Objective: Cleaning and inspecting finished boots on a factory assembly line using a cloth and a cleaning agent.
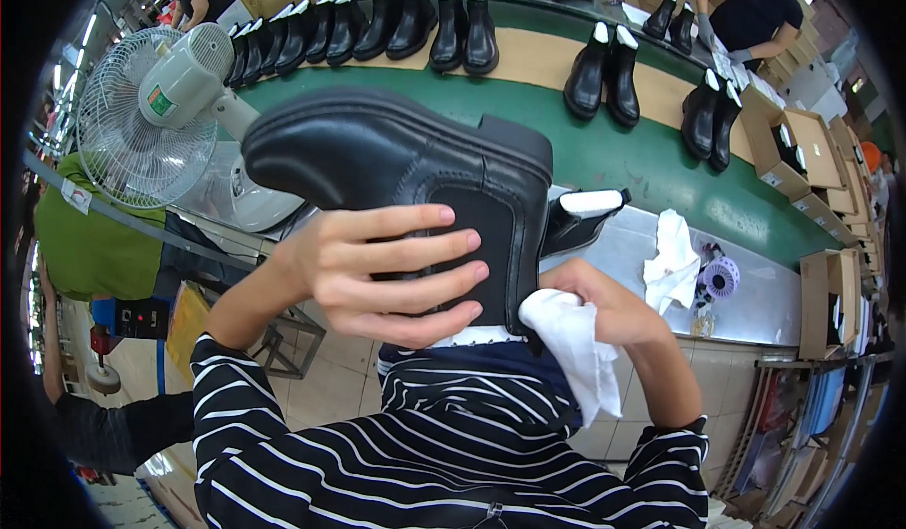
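A black leather ankle boot (330, 147) is held up in front of me, sole upward and toe to the left. My left hand (396, 269) grips its shaft from the side, the fingers laid across the dark elastic panel. At the shaft's opening, my right hand (595, 302) is closed around a white cloth (576, 340) that presses on the boot's edge and hangs down. Behind the held boot, another black boot (576, 222) with white stuffing lies on the metal table, partly hidden.
A grey fan (151, 104) stands at left. Beyond the metal ledge (746, 317), pairs of black boots (462, 38) line the green conveyor belt (528, 90). A second white cloth (672, 260) and a small purple fan (721, 277) lie at right, near open shoe boxes (821, 293). Other people work around.
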Action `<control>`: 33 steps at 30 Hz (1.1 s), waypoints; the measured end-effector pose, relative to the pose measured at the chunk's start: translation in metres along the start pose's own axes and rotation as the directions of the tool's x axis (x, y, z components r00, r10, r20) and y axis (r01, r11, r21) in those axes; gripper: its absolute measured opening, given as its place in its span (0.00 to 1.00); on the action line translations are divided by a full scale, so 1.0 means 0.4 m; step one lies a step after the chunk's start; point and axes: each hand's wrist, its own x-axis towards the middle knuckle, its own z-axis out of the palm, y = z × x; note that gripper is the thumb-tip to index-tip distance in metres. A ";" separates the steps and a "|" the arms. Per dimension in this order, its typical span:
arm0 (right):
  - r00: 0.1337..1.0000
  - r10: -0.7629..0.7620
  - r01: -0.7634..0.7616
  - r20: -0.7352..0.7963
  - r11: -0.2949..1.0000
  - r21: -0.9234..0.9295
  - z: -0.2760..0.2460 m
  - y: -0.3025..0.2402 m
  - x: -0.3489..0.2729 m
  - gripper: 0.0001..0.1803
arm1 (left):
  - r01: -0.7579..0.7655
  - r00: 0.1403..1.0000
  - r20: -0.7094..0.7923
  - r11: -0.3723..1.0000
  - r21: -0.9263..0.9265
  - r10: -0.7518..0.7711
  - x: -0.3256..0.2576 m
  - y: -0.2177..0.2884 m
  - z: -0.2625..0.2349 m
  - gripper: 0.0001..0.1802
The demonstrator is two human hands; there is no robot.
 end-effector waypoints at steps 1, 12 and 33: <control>1.000 -0.008 0.008 -0.001 0.999 -0.046 0.001 0.015 0.000 0.07 | -0.019 1.000 0.008 1.000 0.003 0.019 0.001 0.002 0.000 0.12; 0.999 0.032 -0.034 0.027 0.996 0.085 -0.003 0.026 -0.002 0.06 | 0.001 0.997 -0.082 0.998 -0.060 -0.006 -0.010 -0.005 0.030 0.10; 0.428 -0.713 0.063 -0.556 0.637 -0.769 0.080 -0.067 0.062 0.52 | 0.729 0.326 -0.055 0.288 -0.621 -0.944 0.062 0.032 0.140 0.32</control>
